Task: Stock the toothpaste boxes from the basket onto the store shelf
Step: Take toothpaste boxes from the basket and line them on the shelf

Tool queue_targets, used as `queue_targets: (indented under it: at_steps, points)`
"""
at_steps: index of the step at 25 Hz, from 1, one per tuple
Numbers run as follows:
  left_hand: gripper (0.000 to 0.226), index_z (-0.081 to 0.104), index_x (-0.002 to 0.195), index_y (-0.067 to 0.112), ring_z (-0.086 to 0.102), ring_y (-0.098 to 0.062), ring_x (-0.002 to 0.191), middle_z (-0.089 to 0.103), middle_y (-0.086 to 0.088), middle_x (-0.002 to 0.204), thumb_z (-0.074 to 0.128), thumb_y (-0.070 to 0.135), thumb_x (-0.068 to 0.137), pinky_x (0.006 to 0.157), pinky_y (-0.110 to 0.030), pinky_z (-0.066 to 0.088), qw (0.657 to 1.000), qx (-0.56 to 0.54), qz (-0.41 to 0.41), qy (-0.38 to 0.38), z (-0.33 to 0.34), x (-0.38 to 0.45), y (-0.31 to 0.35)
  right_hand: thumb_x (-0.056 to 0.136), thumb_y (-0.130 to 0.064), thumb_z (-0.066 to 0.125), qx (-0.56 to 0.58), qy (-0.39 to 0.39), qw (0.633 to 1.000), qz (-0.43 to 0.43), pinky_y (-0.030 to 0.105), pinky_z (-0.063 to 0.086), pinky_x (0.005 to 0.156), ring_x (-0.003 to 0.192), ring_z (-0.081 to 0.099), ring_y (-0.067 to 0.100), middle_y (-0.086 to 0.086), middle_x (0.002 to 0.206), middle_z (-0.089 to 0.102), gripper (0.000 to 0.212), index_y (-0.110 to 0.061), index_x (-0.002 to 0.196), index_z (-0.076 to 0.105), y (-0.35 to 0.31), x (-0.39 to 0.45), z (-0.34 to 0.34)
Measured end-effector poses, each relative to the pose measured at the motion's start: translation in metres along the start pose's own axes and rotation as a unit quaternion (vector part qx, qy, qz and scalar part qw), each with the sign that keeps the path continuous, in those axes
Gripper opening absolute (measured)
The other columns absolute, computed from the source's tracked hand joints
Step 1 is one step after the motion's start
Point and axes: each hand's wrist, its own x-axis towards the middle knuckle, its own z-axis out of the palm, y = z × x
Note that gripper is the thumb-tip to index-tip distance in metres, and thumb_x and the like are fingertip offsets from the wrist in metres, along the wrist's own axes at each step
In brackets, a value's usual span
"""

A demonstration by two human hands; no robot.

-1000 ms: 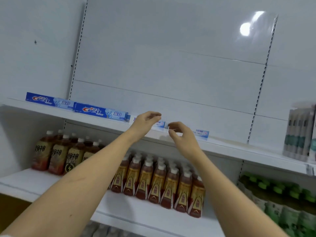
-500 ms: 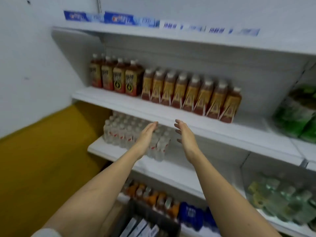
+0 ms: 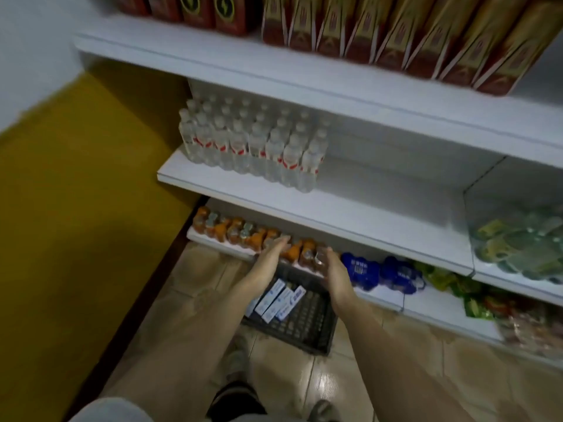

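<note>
A black plastic basket (image 3: 307, 327) sits on the tiled floor in front of the lowest shelf. Several white and blue toothpaste boxes (image 3: 278, 301) lie in its left half. My left hand (image 3: 269, 258) hangs above the basket's far left corner with straight fingers and holds nothing. My right hand (image 3: 335, 271) is level with it above the basket's far right side, palm facing left, also empty. The top shelf with the stocked boxes is out of view.
White store shelves (image 3: 350, 208) fill the right side. They carry brown drink bottles (image 3: 396, 35), clear water bottles (image 3: 253, 147), orange bottles (image 3: 231, 229), blue bottles (image 3: 377, 271) and green packs (image 3: 518, 242). A yellow wall (image 3: 76, 193) stands at the left. My feet show at the bottom.
Both hands left the toothpaste boxes on the top shelf and dropped, empty, to just above the basket. The view swung down from the top shelf to the floor.
</note>
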Motion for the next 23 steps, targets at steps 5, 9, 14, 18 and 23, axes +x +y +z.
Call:
queue_targets:
  at_steps: [5, 9, 14, 18, 23]
  points:
    - [0.041, 0.050, 0.139, 0.022, 0.046, -0.015, 0.128, 0.048, -0.002, 0.146, 0.038, 0.038, 0.103, 0.095, -0.029, 0.036, 0.993, 0.023, -0.114, -0.007, -0.038, 0.061, -0.085, 0.098, -0.050, 0.046, 0.053, 0.025, 0.993, 0.102, 0.051, 0.050, 0.100, 0.105, 0.067, 0.036, 0.017, 0.115, 0.070, 0.048, -0.011, 0.122, 0.062, 0.071, 0.049, 0.036]
    - [0.046, 0.043, 0.146, 0.015, 0.036, -0.020, 0.138, 0.042, -0.001, 0.148, 0.039, 0.034, 0.105, 0.101, -0.031, 0.030, 0.975, 0.042, -0.219, -0.005, -0.050, 0.108, -0.158, 0.102, -0.042, 0.043, 0.018, 0.056, 0.988, 0.145, 0.047, 0.036, 0.113, 0.128, 0.051, 0.025, 0.004, 0.140, 0.054, 0.037, -0.024, 0.132, 0.055, 0.149, 0.092, 0.059]
    - [0.033, 0.056, 0.129, 0.017, 0.052, -0.017, 0.113, 0.057, -0.001, 0.127, 0.045, 0.034, 0.102, 0.088, -0.029, 0.040, 0.953, -0.013, -0.295, 0.068, -0.037, 0.178, -0.301, 0.104, -0.034, 0.042, -0.014, 0.069, 0.974, 0.217, 0.047, 0.040, 0.107, 0.121, 0.051, 0.025, 0.000, 0.122, 0.059, 0.023, -0.028, 0.120, 0.057, 0.281, 0.186, 0.055]
    - [0.022, 0.064, 0.117, 0.014, 0.056, -0.020, 0.108, 0.063, -0.003, 0.115, 0.052, 0.019, 0.099, 0.083, -0.024, 0.045, 0.951, 0.041, -0.286, 0.114, -0.022, 0.255, -0.424, 0.102, -0.023, 0.045, 0.039, 0.105, 0.949, 0.295, 0.039, 0.052, 0.083, 0.092, 0.062, 0.023, 0.006, 0.100, 0.064, 0.018, -0.015, 0.105, 0.062, 0.382, 0.300, 0.034]
    - [0.040, 0.047, 0.138, 0.013, 0.055, -0.025, 0.117, 0.051, -0.009, 0.138, 0.050, 0.014, 0.098, 0.071, -0.014, 0.044, 0.953, 0.188, -0.226, 0.069, -0.008, 0.357, -0.536, 0.095, -0.018, 0.051, -0.009, 0.094, 0.951, 0.293, 0.041, 0.059, 0.080, 0.083, 0.067, 0.025, 0.013, 0.096, 0.070, 0.020, -0.019, 0.079, 0.062, 0.478, 0.439, 0.031]
